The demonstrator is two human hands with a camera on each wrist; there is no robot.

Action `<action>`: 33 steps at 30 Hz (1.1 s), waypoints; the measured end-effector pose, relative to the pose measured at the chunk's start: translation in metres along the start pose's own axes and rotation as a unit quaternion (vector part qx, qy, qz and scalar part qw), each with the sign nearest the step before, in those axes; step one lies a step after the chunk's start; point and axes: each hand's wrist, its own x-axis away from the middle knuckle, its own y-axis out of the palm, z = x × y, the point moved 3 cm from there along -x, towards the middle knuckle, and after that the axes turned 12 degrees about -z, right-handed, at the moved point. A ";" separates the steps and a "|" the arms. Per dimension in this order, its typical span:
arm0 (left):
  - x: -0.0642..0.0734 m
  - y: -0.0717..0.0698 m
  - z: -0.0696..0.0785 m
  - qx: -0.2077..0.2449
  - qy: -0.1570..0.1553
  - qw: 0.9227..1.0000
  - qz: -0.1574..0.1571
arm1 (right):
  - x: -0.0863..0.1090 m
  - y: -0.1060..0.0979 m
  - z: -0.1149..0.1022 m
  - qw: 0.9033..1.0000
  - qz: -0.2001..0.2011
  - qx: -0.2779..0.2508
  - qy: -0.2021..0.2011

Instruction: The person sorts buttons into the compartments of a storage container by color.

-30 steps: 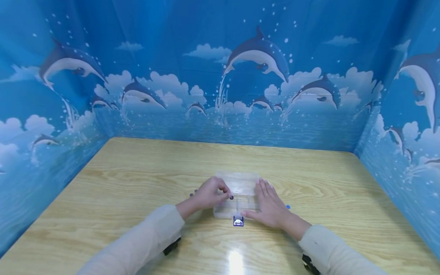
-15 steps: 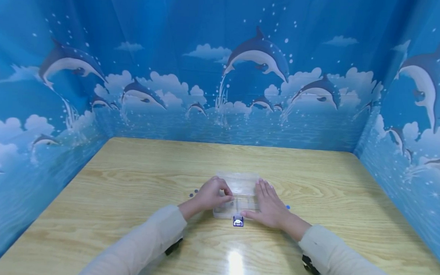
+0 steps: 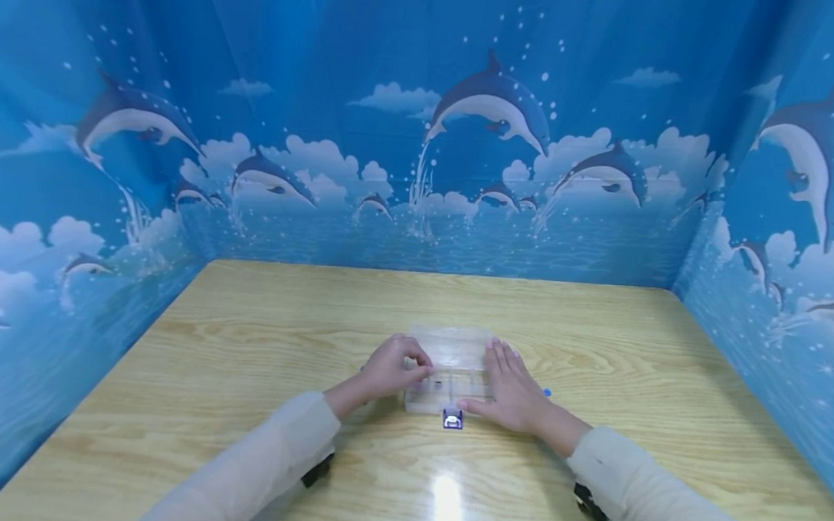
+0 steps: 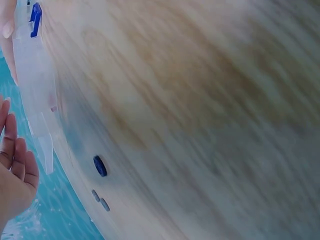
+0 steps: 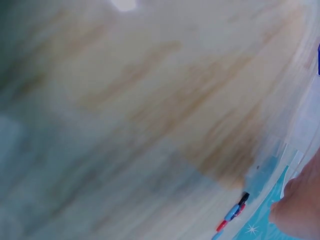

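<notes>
A clear plastic compartment box (image 3: 422, 407) lies on the table with its transparent lid (image 3: 448, 344) laid back on the far side. One small dark round piece (image 3: 439, 385) sits inside a left compartment. At the box's left edge is my left hand (image 3: 389, 368), fingers loosely bent, nothing visible between them. Straight fingers of my right hand (image 3: 512, 393) rest along the box's right side, thumb near the front edge. A purple-blue clasp (image 3: 453, 419) sticks out at the front. In the left wrist view, the left hand's fingers (image 4: 19, 160) hang beside the box.
On the table left of the box lie a black disc (image 4: 100, 165) and two smaller grey discs (image 4: 105, 204). Several black, red and blue small pieces (image 5: 231, 212) lie in a cluster on the right. A blue dolphin-print curtain (image 3: 366, 136) surrounds the table (image 3: 270, 309).
The small dark round piece, earlier pinched in my left hand, now lies in the compartment. My left hand has drawn back slightly leftward. The right hand stays put.
</notes>
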 end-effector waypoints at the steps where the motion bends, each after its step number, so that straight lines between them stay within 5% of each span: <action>1: 0.001 -0.001 -0.001 0.005 0.001 1.000 0.001 | 0.000 0.000 0.000 1.000 0.000 -0.001 0.000; 33: 0.035 -0.017 -0.027 0.072 -0.034 0.996 0.028 | 0.002 -0.002 -0.001 1.000 -0.009 0.002 0.001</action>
